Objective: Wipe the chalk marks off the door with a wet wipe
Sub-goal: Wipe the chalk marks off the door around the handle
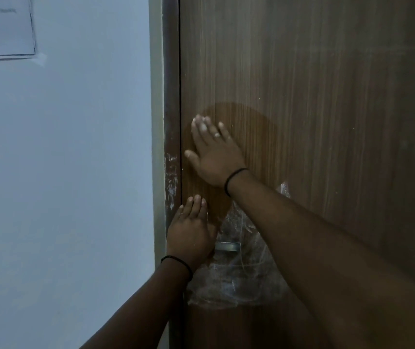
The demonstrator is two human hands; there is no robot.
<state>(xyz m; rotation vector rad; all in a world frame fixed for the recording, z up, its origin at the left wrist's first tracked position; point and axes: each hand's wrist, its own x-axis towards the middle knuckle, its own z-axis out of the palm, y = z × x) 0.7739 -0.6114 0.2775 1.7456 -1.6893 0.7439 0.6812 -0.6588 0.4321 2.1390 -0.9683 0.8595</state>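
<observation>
dim, bluish light throughout. pale plain wall (pixel 70 172) filling the left half. sheet of paper (pixel 3 26) stuck high in the upper left corner, dark border line along its edge, print too blurred to read. lighter vertical strip of wall edge (pixel 156 96) running top to bottom beside a dark brown frame (pixel 171 71), scuffed with whitish scratches partway down. no floor, furniture or window in view.

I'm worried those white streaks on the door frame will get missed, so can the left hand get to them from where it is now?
Probably yes. The left hand lies flat on the door right beside the white streaks on the door frame, and nothing sits between them. The white wipe seems to be under the right hand, though.
</observation>
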